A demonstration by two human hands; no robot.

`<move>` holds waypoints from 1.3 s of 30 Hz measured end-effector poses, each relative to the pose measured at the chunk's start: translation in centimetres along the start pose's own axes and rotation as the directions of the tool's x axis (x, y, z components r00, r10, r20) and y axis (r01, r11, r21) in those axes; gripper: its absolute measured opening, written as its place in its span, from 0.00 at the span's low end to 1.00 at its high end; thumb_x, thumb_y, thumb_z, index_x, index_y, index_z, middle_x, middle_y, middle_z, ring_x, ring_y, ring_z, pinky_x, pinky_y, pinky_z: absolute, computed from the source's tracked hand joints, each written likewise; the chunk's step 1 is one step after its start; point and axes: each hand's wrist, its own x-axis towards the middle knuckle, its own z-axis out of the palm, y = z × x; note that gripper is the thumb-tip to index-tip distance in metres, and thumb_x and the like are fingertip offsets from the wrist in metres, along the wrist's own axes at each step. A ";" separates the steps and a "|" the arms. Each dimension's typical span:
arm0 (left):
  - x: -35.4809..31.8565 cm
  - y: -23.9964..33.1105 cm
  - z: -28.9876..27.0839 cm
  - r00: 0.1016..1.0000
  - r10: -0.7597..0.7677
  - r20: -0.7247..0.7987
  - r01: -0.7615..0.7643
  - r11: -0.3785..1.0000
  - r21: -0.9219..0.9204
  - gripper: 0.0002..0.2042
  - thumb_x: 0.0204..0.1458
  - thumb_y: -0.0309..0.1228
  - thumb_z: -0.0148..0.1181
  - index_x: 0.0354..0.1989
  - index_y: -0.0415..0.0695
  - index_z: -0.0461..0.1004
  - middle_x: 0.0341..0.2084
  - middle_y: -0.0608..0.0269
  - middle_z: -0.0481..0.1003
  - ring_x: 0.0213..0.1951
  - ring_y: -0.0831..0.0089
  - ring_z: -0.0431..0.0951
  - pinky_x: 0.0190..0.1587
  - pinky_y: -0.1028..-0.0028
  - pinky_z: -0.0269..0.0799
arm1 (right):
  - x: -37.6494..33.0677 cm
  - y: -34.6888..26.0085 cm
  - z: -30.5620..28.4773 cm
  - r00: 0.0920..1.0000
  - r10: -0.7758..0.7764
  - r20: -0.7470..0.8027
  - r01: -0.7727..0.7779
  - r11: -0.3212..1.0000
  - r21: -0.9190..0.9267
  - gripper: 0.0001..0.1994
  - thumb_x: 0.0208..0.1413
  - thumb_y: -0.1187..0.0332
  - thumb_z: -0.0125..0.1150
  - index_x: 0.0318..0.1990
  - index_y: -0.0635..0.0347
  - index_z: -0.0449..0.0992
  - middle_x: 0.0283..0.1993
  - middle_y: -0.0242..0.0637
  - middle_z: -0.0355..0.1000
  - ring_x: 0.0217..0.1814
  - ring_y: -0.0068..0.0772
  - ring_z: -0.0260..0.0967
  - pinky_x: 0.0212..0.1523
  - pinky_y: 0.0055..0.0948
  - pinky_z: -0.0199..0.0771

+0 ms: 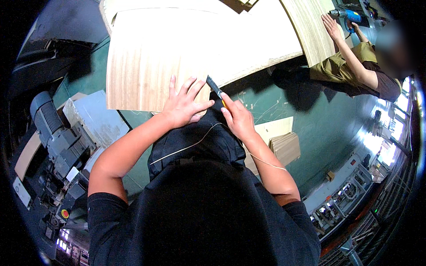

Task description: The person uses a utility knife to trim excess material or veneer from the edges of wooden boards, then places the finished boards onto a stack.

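Note:
My left hand (183, 104) lies flat with fingers spread on the near edge of a large pale wood veneer sheet (146, 57). My right hand (237, 117) is closed around a utility knife (215, 88), its blade tip touching the sheet's right edge just beside my left fingers. A thin trimmed strip of veneer (195, 144) hangs from the cut edge across my dark lap and trails past my right forearm.
A grey electric motor and machine (57, 133) stand at my left. Small veneer offcuts (284, 144) lie on the green floor at my right. Another person (355, 66) sits at the upper right, one hand on a second sheet (310, 26), holding a blue tool (350, 15).

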 end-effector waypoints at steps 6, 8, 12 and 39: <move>-0.3 0.1 0.3 0.999 -0.020 -0.032 0.020 1.000 0.000 0.32 0.42 0.50 0.79 0.61 0.78 0.78 0.76 0.55 0.56 0.78 0.49 0.49 0.71 0.15 0.36 | -0.8 0.7 0.2 0.997 0.008 0.079 0.003 0.991 -0.134 0.26 0.69 0.58 0.63 0.74 0.29 0.71 0.38 0.41 0.73 0.35 0.51 0.78 0.35 0.48 0.81; -0.4 0.1 0.6 0.998 -0.022 -0.053 0.021 1.000 -0.011 0.32 0.41 0.50 0.79 0.60 0.77 0.79 0.73 0.55 0.58 0.76 0.49 0.51 0.71 0.15 0.36 | -0.5 1.1 0.4 0.998 -0.033 0.054 0.040 0.989 -0.140 0.27 0.68 0.56 0.64 0.74 0.24 0.69 0.39 0.41 0.72 0.32 0.53 0.79 0.32 0.50 0.82; -0.5 -0.1 0.8 0.997 -0.005 -0.080 0.002 0.999 -0.034 0.31 0.40 0.49 0.79 0.58 0.76 0.80 0.68 0.57 0.62 0.74 0.49 0.54 0.71 0.14 0.36 | 1.5 1.2 -0.2 0.997 -0.026 0.067 0.041 0.974 -0.222 0.26 0.68 0.56 0.64 0.73 0.24 0.71 0.37 0.41 0.72 0.31 0.53 0.78 0.31 0.51 0.81; -2.4 -2.4 -0.9 0.986 -0.144 -0.089 0.146 0.989 0.018 0.52 0.34 0.55 0.82 0.72 0.50 0.68 0.79 0.56 0.58 0.81 0.54 0.51 0.76 0.27 0.36 | -7.5 -0.4 1.9 0.983 -0.072 0.168 0.093 0.988 -0.122 0.27 0.67 0.55 0.65 0.73 0.23 0.71 0.38 0.38 0.71 0.28 0.49 0.78 0.29 0.48 0.82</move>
